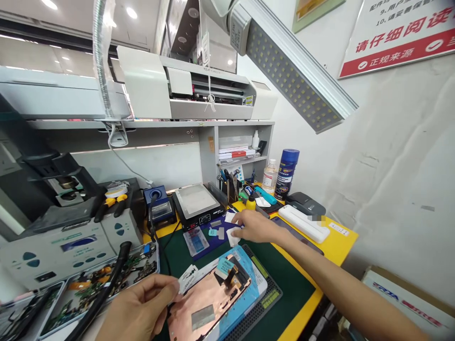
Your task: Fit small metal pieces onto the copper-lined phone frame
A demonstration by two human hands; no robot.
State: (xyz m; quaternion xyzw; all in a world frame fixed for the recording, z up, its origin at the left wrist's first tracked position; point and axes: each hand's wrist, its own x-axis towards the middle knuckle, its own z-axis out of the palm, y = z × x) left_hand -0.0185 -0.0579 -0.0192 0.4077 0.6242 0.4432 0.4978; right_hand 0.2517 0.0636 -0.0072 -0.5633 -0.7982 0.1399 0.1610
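In the lower left, my left hand (pixel 144 303) pinches a thin, whitish printed razor blade (pixel 187 278) with a notched outline. The blade is over the top left edge of a copper-coloured phone screen panel (pixel 192 310), which has a flex cable and a light blue sticker (pixel 224 268) at its upper end. My right hand (pixel 259 226) reaches forward, its fingers closed at a white tissue (pixel 233 236); its fingertips are partly hidden. Beneath the panel lies a blue and white sheet (pixel 254 272) on a dark grey perforated mat (pixel 268 296).
A heating plate (pixel 197 201) stands at the back, near a blue device (pixel 159 206). Trays of circuit parts (pixel 92 284) lie at left, crossed by a black hose (pixel 103 293). A spray can (pixel 287 174) and clear bottle (pixel 270 175) stand back right. A lamp (pixel 295 71) hangs above.
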